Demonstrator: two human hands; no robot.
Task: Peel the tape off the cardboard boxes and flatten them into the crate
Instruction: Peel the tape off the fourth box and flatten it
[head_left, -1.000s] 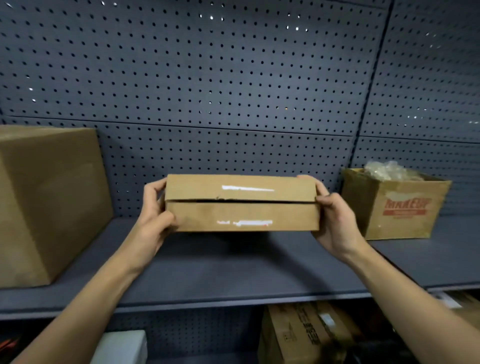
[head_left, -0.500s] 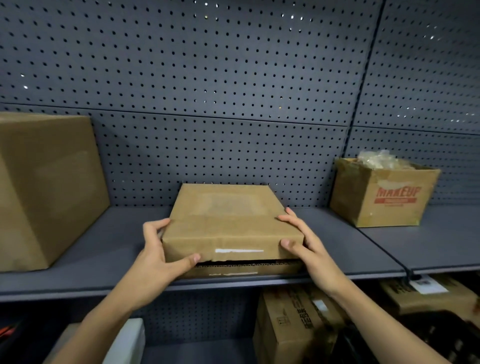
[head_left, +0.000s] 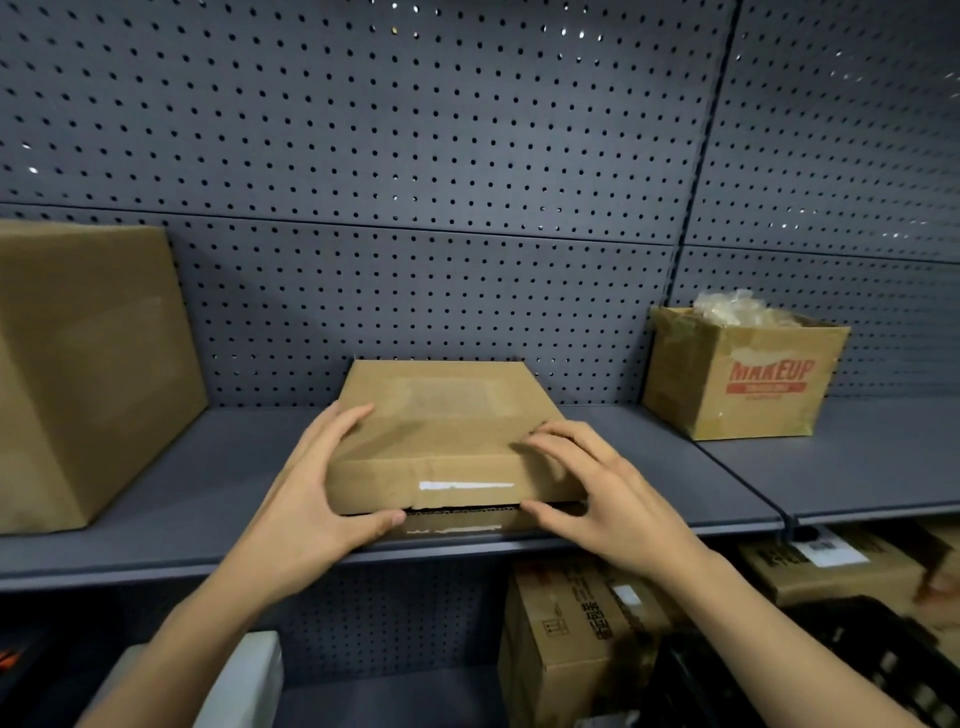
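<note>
Head: flat brown cardboard box (head_left: 441, 441), slightly open.

Gripping the box (head_left: 447, 415) mid-frame with left hand (head_left: 322, 499) and right hand (head_left: 608, 493), fingers spread on top, thumbs at its front edge.
</note>
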